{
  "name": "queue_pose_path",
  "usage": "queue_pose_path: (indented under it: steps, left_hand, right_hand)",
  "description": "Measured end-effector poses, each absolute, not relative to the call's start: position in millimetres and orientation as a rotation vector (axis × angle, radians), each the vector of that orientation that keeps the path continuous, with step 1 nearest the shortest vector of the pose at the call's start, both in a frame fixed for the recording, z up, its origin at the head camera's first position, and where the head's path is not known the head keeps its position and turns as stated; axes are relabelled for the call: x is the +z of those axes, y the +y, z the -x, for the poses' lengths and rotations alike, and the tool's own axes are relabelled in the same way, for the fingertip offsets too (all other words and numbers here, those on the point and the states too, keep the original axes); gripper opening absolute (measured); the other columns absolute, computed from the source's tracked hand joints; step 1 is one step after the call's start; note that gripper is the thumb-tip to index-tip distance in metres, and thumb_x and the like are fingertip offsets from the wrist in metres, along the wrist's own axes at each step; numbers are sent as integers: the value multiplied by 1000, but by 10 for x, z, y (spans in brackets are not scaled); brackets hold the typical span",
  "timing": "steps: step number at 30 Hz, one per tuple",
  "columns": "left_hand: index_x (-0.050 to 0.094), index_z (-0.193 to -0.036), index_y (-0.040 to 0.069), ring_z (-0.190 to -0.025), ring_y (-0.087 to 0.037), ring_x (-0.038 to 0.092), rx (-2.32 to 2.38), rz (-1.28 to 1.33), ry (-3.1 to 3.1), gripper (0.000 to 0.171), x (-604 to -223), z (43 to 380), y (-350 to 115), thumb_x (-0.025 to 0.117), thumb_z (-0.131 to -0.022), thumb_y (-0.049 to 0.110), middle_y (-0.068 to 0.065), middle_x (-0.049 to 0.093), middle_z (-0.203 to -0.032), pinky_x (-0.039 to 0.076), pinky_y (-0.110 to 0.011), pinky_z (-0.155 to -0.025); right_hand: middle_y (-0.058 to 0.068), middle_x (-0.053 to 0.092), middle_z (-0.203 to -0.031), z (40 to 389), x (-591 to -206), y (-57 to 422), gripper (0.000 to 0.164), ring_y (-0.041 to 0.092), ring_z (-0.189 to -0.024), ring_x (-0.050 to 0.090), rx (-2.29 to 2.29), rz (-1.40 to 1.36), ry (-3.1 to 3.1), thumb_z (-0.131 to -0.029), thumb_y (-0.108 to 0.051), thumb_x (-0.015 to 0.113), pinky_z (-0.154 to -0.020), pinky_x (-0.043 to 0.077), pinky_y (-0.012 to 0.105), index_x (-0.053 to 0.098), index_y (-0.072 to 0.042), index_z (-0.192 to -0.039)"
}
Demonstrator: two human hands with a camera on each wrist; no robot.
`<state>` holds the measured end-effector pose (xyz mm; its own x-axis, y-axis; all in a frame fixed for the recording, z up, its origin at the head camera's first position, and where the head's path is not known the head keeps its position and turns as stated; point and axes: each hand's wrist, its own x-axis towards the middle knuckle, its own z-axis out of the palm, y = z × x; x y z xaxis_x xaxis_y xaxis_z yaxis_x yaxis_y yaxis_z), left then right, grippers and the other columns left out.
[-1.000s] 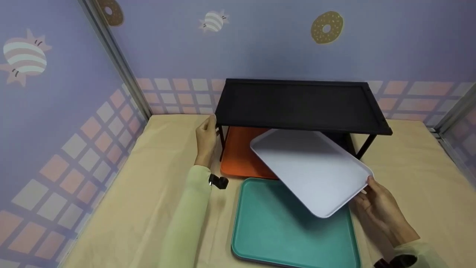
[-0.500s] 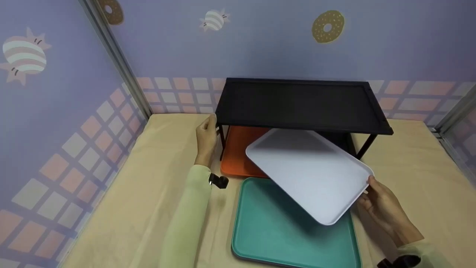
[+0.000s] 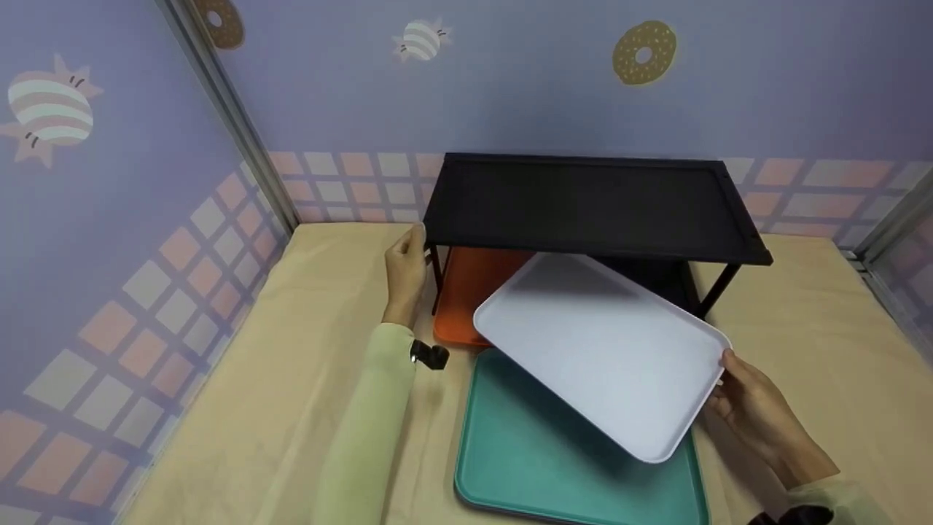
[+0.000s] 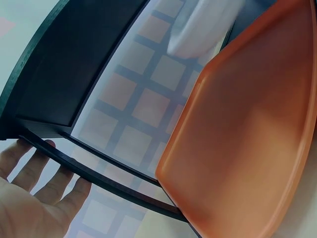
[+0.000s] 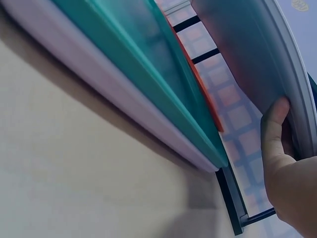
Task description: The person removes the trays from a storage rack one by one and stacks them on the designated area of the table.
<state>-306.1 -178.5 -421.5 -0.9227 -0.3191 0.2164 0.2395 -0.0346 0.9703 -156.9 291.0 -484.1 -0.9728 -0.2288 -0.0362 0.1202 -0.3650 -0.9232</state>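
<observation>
My right hand (image 3: 762, 419) grips the right short edge of a white rectangular tray (image 3: 605, 350). The tray is tilted over a teal tray (image 3: 539, 452), and its far corner overlaps the space under the black rack (image 3: 590, 208). In the right wrist view the thumb presses on the tray's underside (image 5: 247, 54). My left hand (image 3: 405, 273) holds the rack's front left corner, its fingertips against the leg (image 4: 109, 181) in the left wrist view. An orange tray (image 3: 466, 313) lies beneath the rack top, partly covered by the white one.
Another pale tray (image 5: 99, 79) lies directly under the teal one on the beige cloth-covered table (image 3: 277, 379). Patterned walls (image 3: 539, 80) close off the back and left, with a metal frame post (image 3: 233, 124) at the left corner.
The white tray has come out toward the front and left from under the rack, with its near corner lower over the teal tray. The left hand has stayed at the rack.
</observation>
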Motion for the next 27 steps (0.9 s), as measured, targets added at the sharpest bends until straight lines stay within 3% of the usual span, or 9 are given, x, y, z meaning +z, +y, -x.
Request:
queue_pose_path:
  steps: [2, 5, 7, 12, 14, 18, 21, 23, 27]
  left_hand:
    - [56, -73, 16, -132, -33, 59, -2013, -90, -1867, 39, -4214, 3063, -1787, 51, -109, 31, -17, 62, -140, 51, -47, -107]
    - [50, -71, 13, -131, -33, 59, -2009, -100, -1880, 42, -4215, 3058, -1789, 50, -109, 33, -15, 62, -141, 51, -47, -108]
    - [63, -79, 12, -132, -34, 58, -2022, -113, -1870, 38, -4214, 3052, -1786, 51, -108, 33, -14, 60, -143, 50, -47, -108]
    - [72, -105, 1, -134, -33, 56, -2042, -127, -1869, 39, -4214, 3054, -1777, 51, -109, 33, -15, 58, -145, 49, -46, -109]
    - [71, -108, -4, -134, -31, 57, -2040, -121, -1871, 42, -4214, 3062, -1775, 50, -109, 32, -15, 59, -144, 50, -45, -109]
    - [71, -120, -2, -133, -30, 58, -2044, -106, -1868, 41, -4212, 3069, -1775, 50, -109, 31, -15, 61, -143, 50, -44, -109]
    - [72, -112, -2, -133, -30, 58, -2042, -103, -1872, 41, -4210, 3068, -1769, 50, -109, 32, -15, 61, -142, 50, -44, -109]
    - [69, -95, -2, -132, -30, 59, -2041, -105, -1865, 41, -4211, 3069, -1765, 51, -109, 32, -15, 62, -140, 51, -44, -108]
    - [46, -70, 8, -131, -30, 59, -2051, -96, -1849, 45, -4212, 3070, -1768, 51, -109, 30, -17, 64, -137, 51, -44, -108]
  right_hand:
    - [0, 65, -113, 1562, -4848, 2923, 37, 12, -101, 67, -2411, 150, 1646, -114, -29, 33, -87, 59, 26, 65, -13, -123]
    - [0, 65, -114, 1555, -4860, 2935, 37, 12, -102, 66, -2383, 161, 1658, -114, -29, 32, -88, 59, 26, 64, -14, -125]
    - [0, 65, -115, 1548, -4866, 2939, 37, 12, -103, 66, -2375, 165, 1650, -114, -29, 32, -87, 59, 27, 64, -14, -125]
    - [-1, 67, -113, 1527, -4857, 2935, 38, 11, -99, 67, -2360, 169, 1638, -114, -28, 31, -83, 59, 26, 66, -15, -124]
    - [-2, 67, -110, 1523, -4848, 2928, 38, 10, -96, 66, -2349, 169, 1643, -114, -28, 31, -80, 58, 25, 65, -15, -122]
    - [-3, 67, -106, 1518, -4831, 2918, 37, 8, -93, 65, -2323, 183, 1624, -114, -29, 31, -76, 57, 22, 65, -14, -120]
    - [-2, 68, -105, 1518, -4837, 2924, 39, 8, -94, 65, -2314, 221, 1582, -114, -28, 30, -77, 57, 22, 66, -14, -120]
    - [-2, 69, -107, 1519, -4848, 2934, 40, 8, -96, 66, -2306, 251, 1556, -115, -27, 29, -79, 58, 23, 66, -13, -121]
    - [-3, 68, -109, 1518, -4859, 2946, 42, 8, -98, 65, -2262, 270, 1587, -115, -29, 28, -79, 58, 24, 66, -14, -122]
